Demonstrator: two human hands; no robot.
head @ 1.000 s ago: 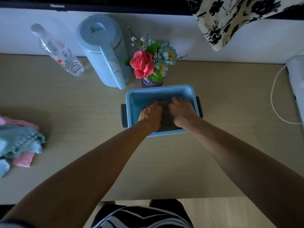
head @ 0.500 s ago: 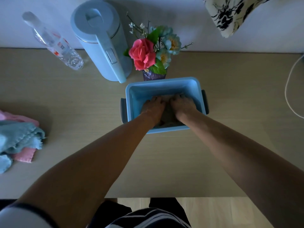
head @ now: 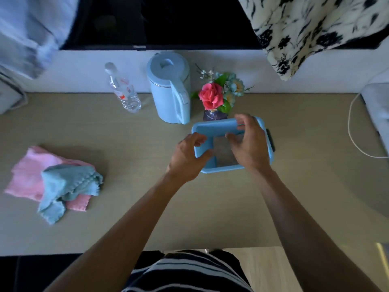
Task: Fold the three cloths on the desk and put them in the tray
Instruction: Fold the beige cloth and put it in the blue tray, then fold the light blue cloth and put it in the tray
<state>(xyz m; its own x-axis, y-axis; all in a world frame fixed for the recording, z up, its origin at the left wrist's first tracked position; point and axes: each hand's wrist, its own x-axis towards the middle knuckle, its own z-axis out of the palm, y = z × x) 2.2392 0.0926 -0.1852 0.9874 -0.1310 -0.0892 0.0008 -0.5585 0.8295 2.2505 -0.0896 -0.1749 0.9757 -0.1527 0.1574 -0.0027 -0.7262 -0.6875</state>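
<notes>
A blue tray [head: 216,127] stands on the desk in front of the flower vase. A folded grey cloth [head: 224,153] lies flat on its bottom. My left hand [head: 187,158] hovers over the tray's left wall, fingers loosely curled and apart, holding nothing. Over the right half of the tray is my right hand [head: 249,145], fingers spread and empty. At the desk's left side a pink cloth [head: 29,173] lies unfolded, with a crumpled light-blue cloth [head: 67,183] on top of it.
Behind the tray stand a vase of artificial flowers [head: 214,99], a blue kettle [head: 170,95] and a clear plastic bottle [head: 124,92]. A white cable [head: 351,131] loops at the right next to a pale device [head: 377,106]. Patterned fabric [head: 315,28] hangs above.
Both hands have lifted off the grey cloth and out of the tray, leaving it lying inside. The view has pulled back, so the pink and blue cloths show fully.
</notes>
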